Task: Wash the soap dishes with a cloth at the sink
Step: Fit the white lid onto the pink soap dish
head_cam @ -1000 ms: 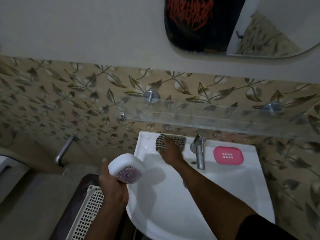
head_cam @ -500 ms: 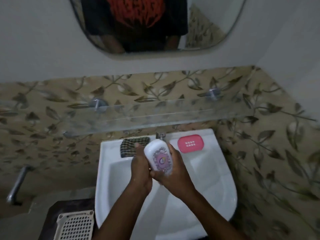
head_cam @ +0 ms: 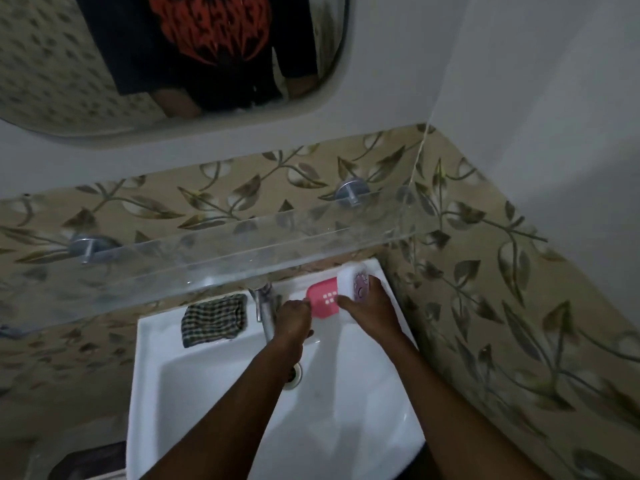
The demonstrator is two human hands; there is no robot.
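Note:
A white soap dish point(head_cam: 356, 284) with a purple pattern stands on edge at the sink's back right corner, gripped by my right hand point(head_cam: 372, 311). Beside it the pink soap dish point(head_cam: 323, 301) is tilted up off the rim, and the fingertips of my left hand point(head_cam: 294, 320) pinch its left edge. A checked cloth point(head_cam: 214, 320) lies crumpled on the sink's back rim, left of the tap point(head_cam: 265, 310). Neither hand touches the cloth. The white sink point(head_cam: 194, 393) fills the lower middle of the view.
A clear glass shelf point(head_cam: 242, 258) on metal pegs juts out just above the sink's back rim. A mirror point(head_cam: 173, 57) hangs higher up. Patterned tile wall closes in on the right. The drain point(head_cam: 294, 374) shows beside my left forearm. A dark object sits at the lower left.
Both hands moved from the basin's middle to the back right corner. The white dish went with my right hand; my left hand let it go and took the pink dish's edge.

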